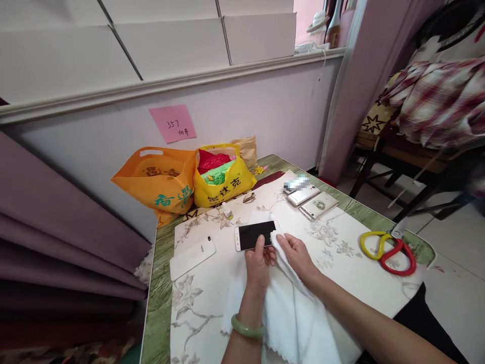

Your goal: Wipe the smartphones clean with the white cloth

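Observation:
A smartphone (248, 235) with a white frame and dark screen is held level by my left hand (258, 260), thumb on the screen and fingers beneath. My right hand (297, 255) pinches a white cloth (299, 318) at the phone's right end, and the fabric covers that corner. The rest of the cloth hangs down over the table's near side, under my forearms. On my left wrist sits a green bangle (247, 327). Left of the phone, a white phone (194, 257) lies back side up on the flowered table cover (197, 308).
Several phones (319, 206) lie at the back right. Scissors (388, 247) with yellow and red handles rest near the right edge. A small bottle (227, 210) and glasses (249, 197) are behind my hands. An orange bag (159, 177) and a yellow bag (225, 184) stand against the wall.

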The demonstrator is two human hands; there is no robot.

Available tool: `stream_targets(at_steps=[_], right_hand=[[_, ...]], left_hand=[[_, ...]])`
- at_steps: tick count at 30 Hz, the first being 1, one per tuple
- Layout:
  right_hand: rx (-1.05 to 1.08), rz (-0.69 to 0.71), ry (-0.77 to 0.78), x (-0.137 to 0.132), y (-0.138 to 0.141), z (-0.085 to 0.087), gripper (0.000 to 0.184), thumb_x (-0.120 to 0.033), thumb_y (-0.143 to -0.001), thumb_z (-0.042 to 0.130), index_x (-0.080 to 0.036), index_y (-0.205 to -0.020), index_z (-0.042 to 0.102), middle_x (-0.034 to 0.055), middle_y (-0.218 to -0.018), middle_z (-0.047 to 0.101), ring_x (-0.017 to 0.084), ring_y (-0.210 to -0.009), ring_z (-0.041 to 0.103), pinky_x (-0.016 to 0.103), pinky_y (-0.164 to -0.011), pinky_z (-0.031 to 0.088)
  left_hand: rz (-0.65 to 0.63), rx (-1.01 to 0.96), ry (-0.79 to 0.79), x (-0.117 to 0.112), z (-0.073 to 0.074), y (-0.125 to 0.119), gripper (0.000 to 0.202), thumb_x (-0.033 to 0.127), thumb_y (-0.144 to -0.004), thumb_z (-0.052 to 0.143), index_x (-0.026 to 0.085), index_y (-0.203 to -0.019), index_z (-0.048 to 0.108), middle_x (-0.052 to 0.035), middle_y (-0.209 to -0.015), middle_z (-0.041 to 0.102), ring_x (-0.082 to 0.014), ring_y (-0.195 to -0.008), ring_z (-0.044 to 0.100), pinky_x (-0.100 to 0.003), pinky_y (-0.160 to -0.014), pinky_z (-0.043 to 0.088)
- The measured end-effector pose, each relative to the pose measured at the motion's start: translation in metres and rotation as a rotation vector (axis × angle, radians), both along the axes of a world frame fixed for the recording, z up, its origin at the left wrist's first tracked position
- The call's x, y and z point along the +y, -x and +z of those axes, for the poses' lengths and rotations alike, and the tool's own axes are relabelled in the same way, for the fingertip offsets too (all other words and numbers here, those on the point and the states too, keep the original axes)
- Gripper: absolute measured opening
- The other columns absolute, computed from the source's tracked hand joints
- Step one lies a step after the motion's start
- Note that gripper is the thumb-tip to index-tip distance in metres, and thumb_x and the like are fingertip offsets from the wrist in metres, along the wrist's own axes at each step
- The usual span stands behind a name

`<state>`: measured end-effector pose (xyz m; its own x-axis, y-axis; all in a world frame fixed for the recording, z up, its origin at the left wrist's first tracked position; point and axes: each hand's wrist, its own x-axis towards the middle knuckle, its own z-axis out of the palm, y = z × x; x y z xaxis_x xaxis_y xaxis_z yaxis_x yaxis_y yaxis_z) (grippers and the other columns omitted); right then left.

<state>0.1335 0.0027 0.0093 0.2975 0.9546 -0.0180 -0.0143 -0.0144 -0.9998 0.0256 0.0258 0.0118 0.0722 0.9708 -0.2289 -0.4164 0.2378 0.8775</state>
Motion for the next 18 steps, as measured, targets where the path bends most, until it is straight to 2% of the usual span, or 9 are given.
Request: stream_targets(at_steps=[2,4,7,9,11,15,18], right_hand=[[0.012,0.016,0.004,-0.001,0.003,0.001,0.050,-0.070,-0.081,0.053,-0.023,-0.064,0.055,-0.0005,-0.054,0.055,0.018,-0.056,0.052,0.029,-0.053,0.041],[0.041,0.000,0.023,0.001,0.003,0.003,0.051,-0.071,-0.082,0.050,-0.023,-0.065,0.055,-0.0005,-0.053,0.054,0.019,-0.055,0.052,0.030,-0.051,0.040],[0.069,-0.082,0.048,0.007,-0.002,0.006,0.053,-0.074,-0.081,0.049,-0.024,-0.065,0.054,-0.0011,-0.051,0.053,0.019,-0.054,0.051,0.030,-0.050,0.039],[0.065,-0.131,0.049,0.010,-0.006,0.005,0.053,-0.075,-0.079,0.050,-0.023,-0.065,0.052,-0.0018,-0.052,0.052,0.018,-0.055,0.050,0.029,-0.051,0.040],[0.050,-0.122,0.040,0.010,-0.007,0.001,0.053,-0.075,-0.079,0.050,-0.023,-0.065,0.051,-0.0023,-0.052,0.052,0.017,-0.055,0.050,0.029,-0.052,0.040],[0.018,-0.005,0.015,0.004,-0.001,-0.003,0.051,-0.071,-0.078,0.056,-0.023,-0.064,0.051,-0.0024,-0.055,0.054,0.017,-0.057,0.051,0.028,-0.054,0.041],[0.093,0.072,0.014,0.000,0.003,0.001,0.047,-0.068,-0.079,0.057,-0.023,-0.067,0.052,-0.0019,-0.055,0.056,0.017,-0.056,0.053,0.029,-0.054,0.042]], left_hand=[[0.005,-0.004,-0.021,0.001,-0.002,0.001,0.042,0.053,-0.077,0.068,0.013,-0.069,0.061,-0.0015,-0.055,0.060,-0.0082,-0.043,0.051,-0.020,-0.040,0.035],[-0.042,0.007,-0.022,-0.001,-0.003,0.002,0.040,0.052,-0.077,0.069,0.014,-0.069,0.060,-0.0001,-0.055,0.059,-0.0075,-0.042,0.049,-0.019,-0.039,0.032],[-0.156,0.084,0.013,-0.004,-0.004,0.003,0.042,0.053,-0.076,0.069,0.014,-0.063,0.059,0.0011,-0.052,0.056,-0.0058,-0.039,0.044,-0.019,-0.036,0.027],[-0.188,0.120,0.028,-0.006,-0.004,0.003,0.043,0.053,-0.075,0.070,0.014,-0.061,0.058,0.0007,-0.052,0.056,-0.0056,-0.039,0.044,-0.019,-0.036,0.027],[-0.153,0.110,0.023,-0.005,-0.003,0.002,0.043,0.053,-0.074,0.071,0.014,-0.064,0.060,0.0000,-0.054,0.058,-0.0066,-0.040,0.046,-0.019,-0.037,0.029],[-0.005,0.053,0.015,0.000,-0.002,0.002,0.043,0.054,-0.074,0.071,0.013,-0.064,0.061,-0.0010,-0.055,0.059,-0.0081,-0.043,0.049,-0.020,-0.040,0.033],[0.018,0.063,0.001,0.001,-0.002,0.002,0.042,0.053,-0.074,0.071,0.013,-0.064,0.061,-0.0010,-0.056,0.059,-0.0086,-0.044,0.049,-0.022,-0.042,0.035]])
